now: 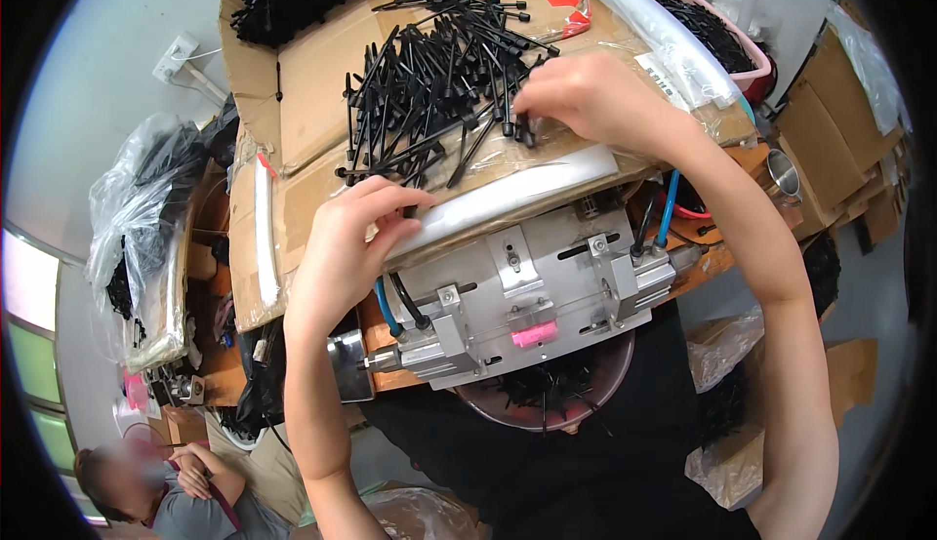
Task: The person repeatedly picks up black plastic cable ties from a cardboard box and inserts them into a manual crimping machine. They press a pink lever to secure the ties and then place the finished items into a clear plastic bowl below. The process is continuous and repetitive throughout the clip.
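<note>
A heap of thin black rods with knobbed heads (439, 77) lies on a cardboard sheet (312, 120) in front of me. At the heap's right edge my right hand (590, 99) has its fingers pinched on black rods (525, 132), whose heads show below the fingertips. My left hand (353, 233) is by the near left of the heap, beside a white strip (517, 189). Its thumb and fingers are closed together with a small dark end between them, mostly hidden. Below both hands sits a metal fixture (488, 311) with two cylinders and a pink piece (534, 334).
Blue and black air hoses (387, 308) run to the fixture. A bowl (610, 384) with black rods sits beneath it. At the upper right stands a pink basket (756, 62) of black parts. Another person (210, 486) sits at the lower left, near a plastic-wrapped box (146, 277).
</note>
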